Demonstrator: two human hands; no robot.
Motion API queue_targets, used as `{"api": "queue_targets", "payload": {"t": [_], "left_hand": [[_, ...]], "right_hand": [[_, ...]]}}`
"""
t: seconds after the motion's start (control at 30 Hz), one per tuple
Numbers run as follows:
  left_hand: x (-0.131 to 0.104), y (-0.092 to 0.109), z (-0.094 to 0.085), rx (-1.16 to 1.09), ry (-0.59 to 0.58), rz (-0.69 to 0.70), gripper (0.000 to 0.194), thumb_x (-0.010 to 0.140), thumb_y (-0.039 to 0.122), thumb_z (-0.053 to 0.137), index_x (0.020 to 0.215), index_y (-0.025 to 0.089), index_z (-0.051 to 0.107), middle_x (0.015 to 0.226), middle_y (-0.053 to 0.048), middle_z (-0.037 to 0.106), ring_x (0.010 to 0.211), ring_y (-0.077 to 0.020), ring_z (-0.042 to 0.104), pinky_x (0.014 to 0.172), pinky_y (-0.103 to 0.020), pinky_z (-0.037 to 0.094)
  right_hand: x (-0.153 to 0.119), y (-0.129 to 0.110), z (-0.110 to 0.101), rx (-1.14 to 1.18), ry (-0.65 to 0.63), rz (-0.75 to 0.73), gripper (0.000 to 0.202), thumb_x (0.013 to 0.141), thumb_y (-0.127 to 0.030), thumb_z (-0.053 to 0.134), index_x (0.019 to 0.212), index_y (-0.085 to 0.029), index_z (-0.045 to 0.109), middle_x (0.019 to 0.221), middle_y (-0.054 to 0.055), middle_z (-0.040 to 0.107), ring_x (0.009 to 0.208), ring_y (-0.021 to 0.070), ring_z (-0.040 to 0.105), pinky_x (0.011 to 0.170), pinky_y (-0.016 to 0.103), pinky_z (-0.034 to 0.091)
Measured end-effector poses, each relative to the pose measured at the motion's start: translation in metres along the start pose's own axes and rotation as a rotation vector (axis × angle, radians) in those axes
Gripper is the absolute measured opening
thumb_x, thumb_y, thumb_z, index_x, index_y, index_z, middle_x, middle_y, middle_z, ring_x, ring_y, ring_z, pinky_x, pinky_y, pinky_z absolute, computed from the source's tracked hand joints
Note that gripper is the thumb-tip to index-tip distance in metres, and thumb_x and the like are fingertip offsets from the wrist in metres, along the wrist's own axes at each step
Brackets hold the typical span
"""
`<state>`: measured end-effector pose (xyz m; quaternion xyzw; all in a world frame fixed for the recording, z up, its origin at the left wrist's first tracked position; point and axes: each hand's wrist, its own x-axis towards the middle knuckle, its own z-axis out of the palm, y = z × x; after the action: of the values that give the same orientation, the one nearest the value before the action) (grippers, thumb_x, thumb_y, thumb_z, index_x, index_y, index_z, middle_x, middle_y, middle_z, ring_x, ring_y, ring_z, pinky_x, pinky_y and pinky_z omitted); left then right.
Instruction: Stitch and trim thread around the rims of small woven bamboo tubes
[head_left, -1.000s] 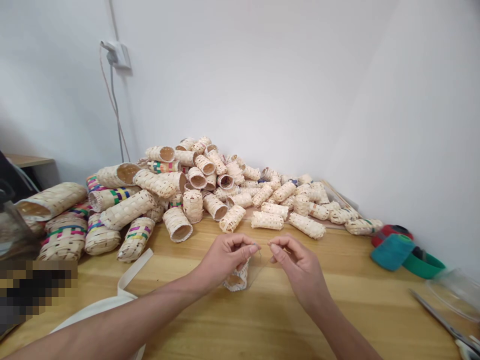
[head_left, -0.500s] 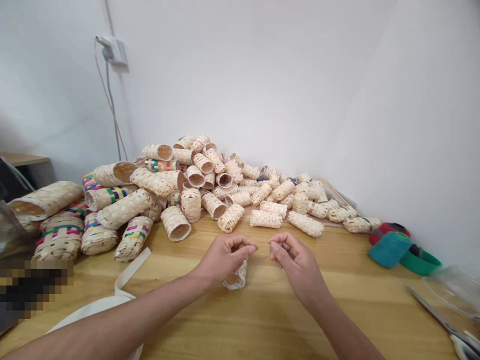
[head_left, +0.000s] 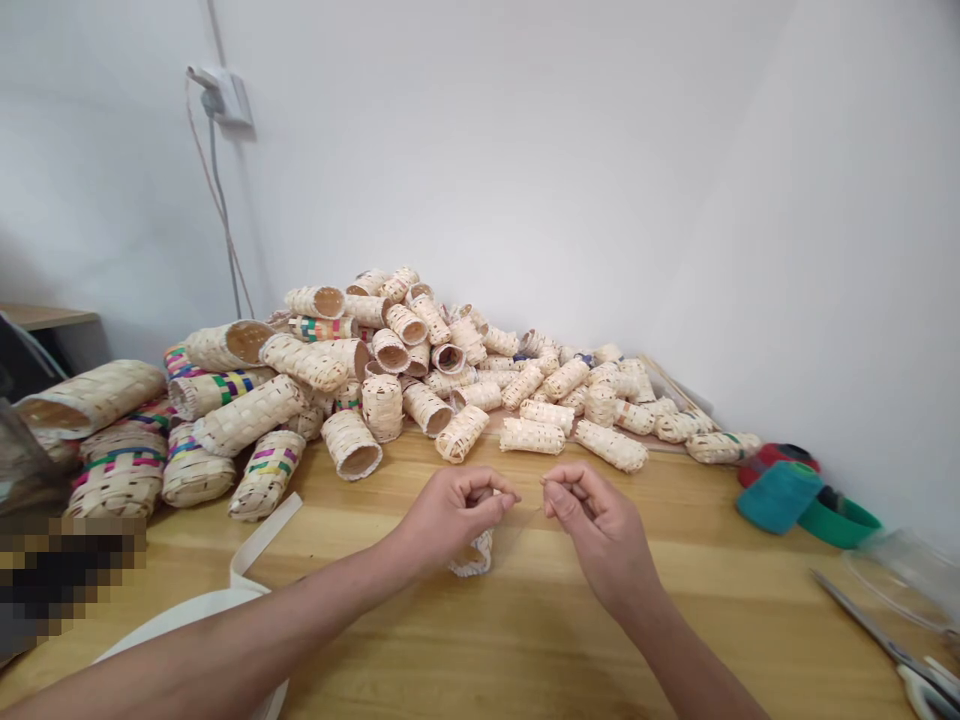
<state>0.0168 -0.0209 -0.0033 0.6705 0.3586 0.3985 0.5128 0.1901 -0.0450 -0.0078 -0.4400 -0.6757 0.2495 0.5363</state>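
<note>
My left hand is closed in a pinch over the table, thumb against forefinger; what lies between the tips is too small to name. Facing it, a small gap away, my right hand pinches too. A faint, thin strand like thread shows by the right fingertips. Under my left hand lies a small woven basket tube, its pale rim turned towards me and the rest mostly covered by the hand.
A heap of woven tubes fills the back and left of the wooden table. White strap lies at left. On the right are a teal thread spool, a green ring-shaped item, scissors and a clear container.
Both hands stay pinched, with only small shifts of the fingers. My right hand has moved very slightly right. The tube under my left hand still lies on the table.
</note>
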Motion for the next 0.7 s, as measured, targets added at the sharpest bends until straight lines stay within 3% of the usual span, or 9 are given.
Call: {"api": "queue_targets", "payload": {"t": [0.27,0.53,0.7], "left_hand": [[-0.0004,0.0031,-0.0014,-0.023,0.018,-0.038,0.025,0.072,0.039,0.060,0.074,0.014,0.058,0.044,0.009,0.036,0.038,-0.0054,0.029,0.041,-0.018,0.019],[-0.0012,0.0013,-0.0013,-0.044,0.000,-0.047,0.032,0.073,0.043,0.062,0.081,0.013,0.064,0.044,0.009,0.033,0.039,-0.0045,0.026,0.040,-0.018,0.018],[-0.0022,0.0012,-0.0007,-0.048,-0.035,-0.058,0.036,0.069,0.048,0.066,0.072,0.012,0.065,0.047,0.008,0.030,0.041,-0.0045,0.023,0.040,-0.019,0.017]], "right_hand": [[0.0037,0.0009,-0.0046,0.059,0.111,0.010,0.020,0.083,-0.038,0.057,0.080,-0.018,0.058,0.061,0.000,0.057,0.058,0.0134,0.054,0.053,0.023,0.044],[0.0021,0.0014,-0.0020,0.079,0.095,0.014,0.019,0.084,-0.037,0.056,0.082,-0.019,0.057,0.063,0.000,0.058,0.060,0.0136,0.056,0.055,0.023,0.046],[0.0023,-0.0004,-0.0023,0.051,0.108,0.000,0.020,0.083,-0.038,0.056,0.082,-0.019,0.058,0.062,0.000,0.059,0.059,0.0142,0.056,0.055,0.024,0.046]]}}
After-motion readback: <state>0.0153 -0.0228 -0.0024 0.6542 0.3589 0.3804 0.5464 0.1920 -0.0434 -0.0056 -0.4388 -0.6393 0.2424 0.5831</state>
